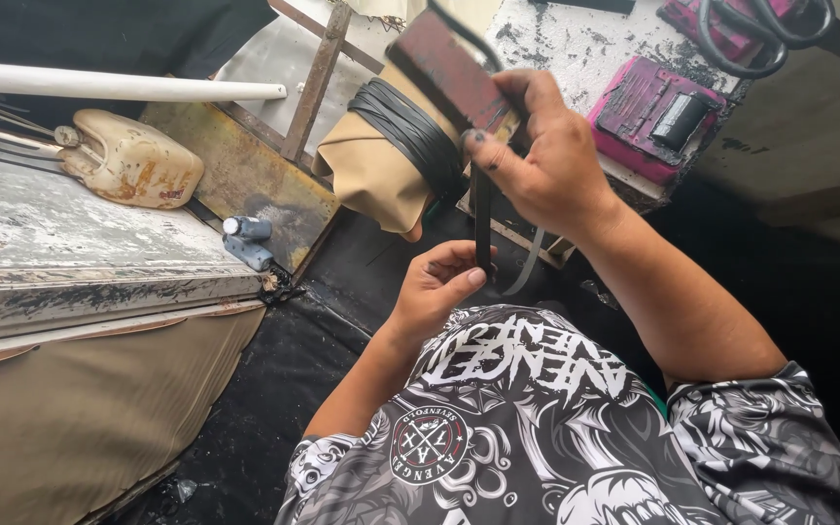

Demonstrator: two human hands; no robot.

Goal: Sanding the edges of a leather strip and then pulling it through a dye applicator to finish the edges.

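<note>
- Nearest the lens, a black-and-white printed shirt (537,428) fills the bottom edge, cut off by the frame below the chest.
- Just above it, the left hand (435,287) pinches the lower part of a black strap (482,219) between thumb and fingers; its palm is turned away, so how much strap lies inside cannot be made out.
- Higher up, the right hand (542,160) is closed around the same strap and the end of a dark reddish flat block (451,70); its fingers hide where strap and block meet.
- A pale loose strip (527,262) hangs below the right hand, its upper end hidden behind the wrist.
- Beside the block, a tan padded piece (376,175) is wound with black banding (420,136); its far side is out of sight.
- To the left, a worn metal bench (70,253) carries a dirty cream plastic jug (128,160), with a white pipe (119,86) beyond.
- Farthest, a stained pink case (648,112) lies on a white surface, and black-handled scissors (760,34) are cropped by the top edge.
</note>
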